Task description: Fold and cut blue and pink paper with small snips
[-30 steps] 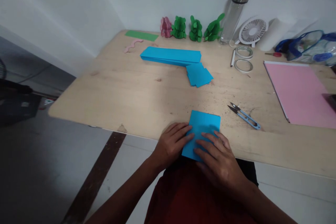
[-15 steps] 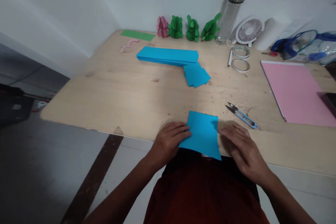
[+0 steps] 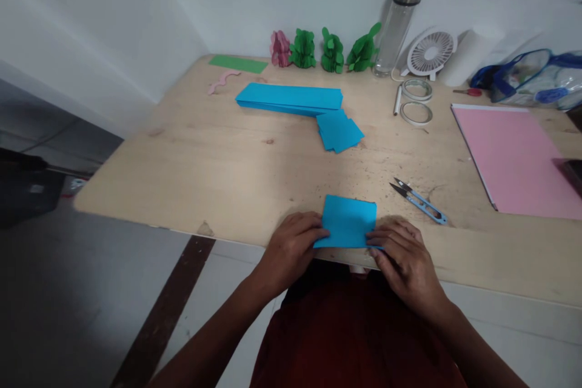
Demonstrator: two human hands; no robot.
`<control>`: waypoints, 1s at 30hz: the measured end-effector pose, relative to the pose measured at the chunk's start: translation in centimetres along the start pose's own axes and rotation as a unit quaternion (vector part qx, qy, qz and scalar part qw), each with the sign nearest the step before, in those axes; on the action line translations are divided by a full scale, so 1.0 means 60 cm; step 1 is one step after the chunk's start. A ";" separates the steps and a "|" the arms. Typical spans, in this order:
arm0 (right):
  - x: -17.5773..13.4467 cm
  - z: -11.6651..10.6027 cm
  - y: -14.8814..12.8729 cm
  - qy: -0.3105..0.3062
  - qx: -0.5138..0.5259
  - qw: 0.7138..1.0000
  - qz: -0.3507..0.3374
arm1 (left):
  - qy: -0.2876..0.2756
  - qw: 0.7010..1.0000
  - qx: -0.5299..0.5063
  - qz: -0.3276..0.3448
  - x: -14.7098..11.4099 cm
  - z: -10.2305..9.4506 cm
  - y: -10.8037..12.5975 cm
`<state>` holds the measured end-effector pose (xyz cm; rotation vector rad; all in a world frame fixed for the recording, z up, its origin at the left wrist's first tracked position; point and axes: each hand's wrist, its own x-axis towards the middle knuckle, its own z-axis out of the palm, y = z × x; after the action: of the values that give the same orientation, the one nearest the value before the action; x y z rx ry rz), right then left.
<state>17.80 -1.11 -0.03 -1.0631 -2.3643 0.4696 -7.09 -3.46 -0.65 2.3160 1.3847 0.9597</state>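
Observation:
A blue sheet of paper point(image 3: 349, 221) lies at the table's front edge, its near side now a straight edge. My left hand point(image 3: 293, 245) grips it by the left side, fingers on top and the thumb hidden. At the lower right corner, my right hand point(image 3: 402, 254) pinches the sheet between its fingers and thumb. Thread snips point(image 3: 421, 203) with light blue handles rest to the right of the paper, touched by neither hand. Farther back sit a small pile of blue paper squares point(image 3: 340, 130) and a stack of long blue strips point(image 3: 291, 97).
Along the wall stand green paper cutouts point(image 3: 333, 51), a pink one point(image 3: 280, 50), a clear bottle point(image 3: 394, 36) and a white fan point(image 3: 431, 53). Tape rolls point(image 3: 416, 113) and a pen point(image 3: 398, 100) lie before them. Pink paper point(image 3: 522, 160) covers the right side.
My right hand has moved left onto the paper and taken its lower right corner. The paper's near part, which hung past the table edge, no longer shows there. My left hand stays put.

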 end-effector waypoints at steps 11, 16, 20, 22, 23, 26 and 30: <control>0.015 0.010 -0.009 0.034 0.014 0.996 0.082 | 0.035 0.977 -0.081 -0.195 -0.002 0.017 0.007; 0.026 0.008 -0.011 0.008 0.003 0.995 0.098 | 0.116 0.966 -0.060 -0.224 -0.011 0.042 0.022; 0.031 0.010 -0.011 0.008 -0.008 0.994 0.107 | 0.174 0.966 0.006 -0.190 -0.011 0.057 0.031; 0.031 0.013 -0.012 0.016 -0.014 0.993 0.116 | 0.185 0.967 0.019 -0.174 -0.010 0.059 0.033; 0.031 0.014 -0.012 0.023 -0.017 0.992 0.120 | 0.187 0.967 0.021 -0.169 -0.009 0.060 0.033; 0.033 0.018 -0.011 0.040 -0.026 0.991 0.129 | 0.190 0.970 0.026 -0.152 -0.007 0.060 0.032; 0.036 0.020 -0.010 0.040 -0.029 0.991 0.128 | 0.185 0.973 0.031 -0.132 -0.006 0.061 0.032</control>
<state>15.55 0.05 -0.06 -1.3949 -2.1932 0.4424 -3.51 -4.36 -2.47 1.9906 1.8342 1.3220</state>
